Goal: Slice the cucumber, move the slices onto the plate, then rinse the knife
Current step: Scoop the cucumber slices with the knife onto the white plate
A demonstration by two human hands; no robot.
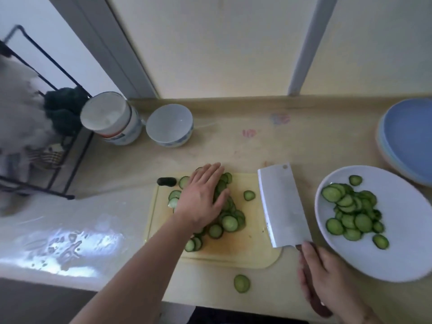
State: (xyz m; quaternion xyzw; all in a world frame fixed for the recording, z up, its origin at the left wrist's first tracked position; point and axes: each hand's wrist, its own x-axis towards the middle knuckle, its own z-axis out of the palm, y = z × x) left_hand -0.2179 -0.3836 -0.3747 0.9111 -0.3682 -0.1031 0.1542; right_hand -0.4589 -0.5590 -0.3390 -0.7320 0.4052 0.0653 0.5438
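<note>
A pile of cucumber slices (228,222) lies on the pale yellow cutting board (247,249). My left hand (202,195) rests flat on the pile, fingers spread. The dark cucumber end (166,181) sits at the board's far left corner. My right hand (327,274) grips the wooden handle of a broad cleaver (284,206), whose blade lies flat along the board's right edge. To the right, a white plate (397,260) holds several slices (353,211). One stray slice (242,283) lies on the counter in front of the board.
A blue-patterned white bowl (169,125) and a white tub (111,118) stand at the back left beside a black wire rack (46,146). Stacked blue plates (409,136) sit at the far right. The counter's front edge runs just below my hands.
</note>
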